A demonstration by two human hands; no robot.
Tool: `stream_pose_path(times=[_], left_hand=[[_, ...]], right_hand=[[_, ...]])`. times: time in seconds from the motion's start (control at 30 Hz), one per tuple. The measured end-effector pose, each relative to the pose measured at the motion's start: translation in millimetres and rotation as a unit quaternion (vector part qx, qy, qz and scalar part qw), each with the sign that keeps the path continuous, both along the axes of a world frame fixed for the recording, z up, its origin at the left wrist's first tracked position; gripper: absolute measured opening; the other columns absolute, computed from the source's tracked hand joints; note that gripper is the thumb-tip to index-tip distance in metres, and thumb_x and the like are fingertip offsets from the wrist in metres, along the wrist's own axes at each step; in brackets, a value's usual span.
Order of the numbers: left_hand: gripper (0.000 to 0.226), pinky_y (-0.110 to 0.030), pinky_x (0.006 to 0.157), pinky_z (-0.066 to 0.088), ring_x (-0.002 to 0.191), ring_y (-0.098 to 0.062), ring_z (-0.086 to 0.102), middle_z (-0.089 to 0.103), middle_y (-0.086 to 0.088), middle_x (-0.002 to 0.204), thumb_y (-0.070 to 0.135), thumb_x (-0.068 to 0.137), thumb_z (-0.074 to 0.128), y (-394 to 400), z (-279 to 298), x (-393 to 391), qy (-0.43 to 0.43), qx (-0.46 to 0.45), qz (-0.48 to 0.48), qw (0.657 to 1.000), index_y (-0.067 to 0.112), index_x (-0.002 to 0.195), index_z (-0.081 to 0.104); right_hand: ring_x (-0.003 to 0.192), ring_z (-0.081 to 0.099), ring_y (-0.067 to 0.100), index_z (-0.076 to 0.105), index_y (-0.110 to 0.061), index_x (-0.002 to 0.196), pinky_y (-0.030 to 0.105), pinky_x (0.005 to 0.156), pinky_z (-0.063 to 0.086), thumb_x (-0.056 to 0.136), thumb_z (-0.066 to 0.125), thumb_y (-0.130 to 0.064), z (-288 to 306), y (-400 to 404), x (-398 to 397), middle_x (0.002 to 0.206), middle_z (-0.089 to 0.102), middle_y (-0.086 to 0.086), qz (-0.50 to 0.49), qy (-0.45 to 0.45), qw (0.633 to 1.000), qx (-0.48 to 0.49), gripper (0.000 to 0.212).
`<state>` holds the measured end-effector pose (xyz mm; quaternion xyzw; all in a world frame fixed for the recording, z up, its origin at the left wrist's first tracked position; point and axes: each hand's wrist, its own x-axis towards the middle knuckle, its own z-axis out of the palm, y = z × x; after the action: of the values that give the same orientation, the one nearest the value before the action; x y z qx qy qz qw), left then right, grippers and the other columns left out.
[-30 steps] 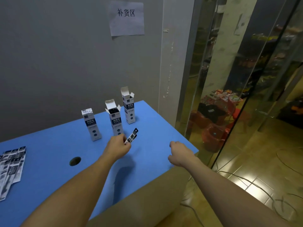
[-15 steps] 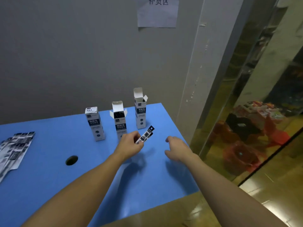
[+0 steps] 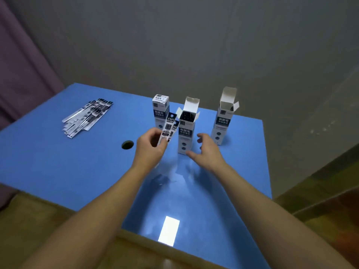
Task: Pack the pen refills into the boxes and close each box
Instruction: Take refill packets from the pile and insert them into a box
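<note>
Fingers of the left hand pinch a few packaged pen refills near their lower ends, tips tilted up toward the middle box. Loose refill packets: heap at far left of the blue table, well apart. Closed box: upright, behind the held refills. Middle box: upright, flap open, dark contents visible. Right hand: fingers spread, holding nothing, just beside that box's base. Right box: open. Refills judged light, thin, flexible, slippery in wrap; best gripped mid-length.
</note>
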<state>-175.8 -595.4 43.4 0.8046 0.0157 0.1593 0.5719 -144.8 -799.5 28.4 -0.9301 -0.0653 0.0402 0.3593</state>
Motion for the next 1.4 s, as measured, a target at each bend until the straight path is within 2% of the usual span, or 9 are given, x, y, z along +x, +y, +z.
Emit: stream_pose_path(times=[0.07,0.2,0.37,0.5,0.67,0.8,1.13,1.27,1.4], left_hand=[[0.004,-0.042,0.069,0.052,0.071,-0.019,0.061,0.066,-0.012,0.077,0.010,0.086,0.062,-4,9,5,-0.032,-0.040,0.026,0.998,0.013,0.084,0.062],[0.011,-0.038,0.071,0.050,0.075,-0.016,0.059,0.063,-0.007,0.080,0.006,0.086,0.062,-10,27,26,-0.123,-0.100,0.057,0.986,0.017,0.085,0.062],[0.009,-0.038,0.070,0.046,0.077,-0.022,0.056,0.059,-0.013,0.083,-0.001,0.086,0.059,-17,37,56,-0.227,-0.142,0.009,0.964,0.007,0.089,0.060],[0.011,-0.042,0.072,0.043,0.080,-0.025,0.053,0.057,-0.009,0.086,-0.002,0.086,0.057,-20,45,76,-0.304,-0.175,-0.048,0.935,0.009,0.090,0.059],[0.009,-0.063,0.065,0.043,0.074,-0.044,0.053,0.056,-0.018,0.088,-0.002,0.088,0.057,-20,59,93,-0.365,-0.206,-0.109,0.902,0.006,0.092,0.057],[0.015,-0.047,0.069,0.046,0.074,-0.029,0.058,0.058,-0.013,0.088,-0.009,0.092,0.050,-25,71,99,-0.382,-0.235,-0.180,0.876,0.005,0.097,0.052],[0.020,-0.047,0.074,0.053,0.080,-0.033,0.063,0.060,-0.020,0.100,-0.012,0.093,0.056,-42,60,102,-0.338,-0.198,-0.196,0.899,0.000,0.108,0.054],[0.031,-0.052,0.082,0.056,0.093,-0.040,0.065,0.063,-0.020,0.107,-0.012,0.093,0.058,-39,68,106,-0.351,-0.163,-0.170,0.906,-0.003,0.122,0.053],[0.036,-0.052,0.084,0.056,0.089,-0.038,0.068,0.067,-0.017,0.102,-0.013,0.090,0.060,-34,66,108,-0.336,-0.159,-0.167,0.913,0.001,0.123,0.057]], right_hand=[[0.127,0.050,0.022,0.031,-0.012,0.148,0.036,0.102,0.044,0.081,0.079,-0.043,-3,7,14,0.143,0.044,0.005,-0.030,-0.020,0.998,0.055,0.088],[0.126,0.047,0.019,0.031,-0.018,0.146,0.040,0.105,0.044,0.074,0.084,-0.045,-14,16,38,0.139,0.045,0.000,-0.069,-0.071,0.981,0.169,0.093],[0.107,0.060,0.008,0.052,-0.023,0.125,0.037,0.094,0.051,0.076,0.084,-0.023,-19,26,61,0.117,0.062,-0.012,-0.026,-0.125,0.956,0.263,0.059],[0.105,0.062,0.012,0.058,-0.014,0.120,0.036,0.096,0.051,0.075,0.082,-0.006,-20,32,72,0.109,0.066,-0.009,0.021,-0.194,0.933,0.302,0.052],[0.105,0.064,0.019,0.059,-0.009,0.119,0.047,0.094,0.050,0.073,0.082,0.000,-27,34,86,0.109,0.067,-0.004,0.048,-0.224,0.917,0.326,0.052],[0.108,0.065,0.021,0.059,-0.011,0.121,0.050,0.097,0.050,0.072,0.083,0.002,-29,30,92,0.111,0.068,-0.004,0.054,-0.210,0.910,0.354,0.056],[0.106,0.063,0.011,0.059,-0.022,0.120,0.034,0.101,0.050,0.076,0.081,0.001,-24,32,98,0.109,0.068,-0.014,0.073,-0.175,0.919,0.346,0.055],[0.104,0.064,0.011,0.061,-0.018,0.119,0.035,0.100,0.050,0.075,0.082,0.000,-15,26,102,0.105,0.068,-0.015,0.071,-0.171,0.922,0.340,0.053],[0.105,0.065,0.012,0.061,-0.024,0.120,0.036,0.100,0.051,0.076,0.083,-0.001,-16,24,102,0.108,0.069,-0.014,0.073,-0.166,0.925,0.333,0.055]])
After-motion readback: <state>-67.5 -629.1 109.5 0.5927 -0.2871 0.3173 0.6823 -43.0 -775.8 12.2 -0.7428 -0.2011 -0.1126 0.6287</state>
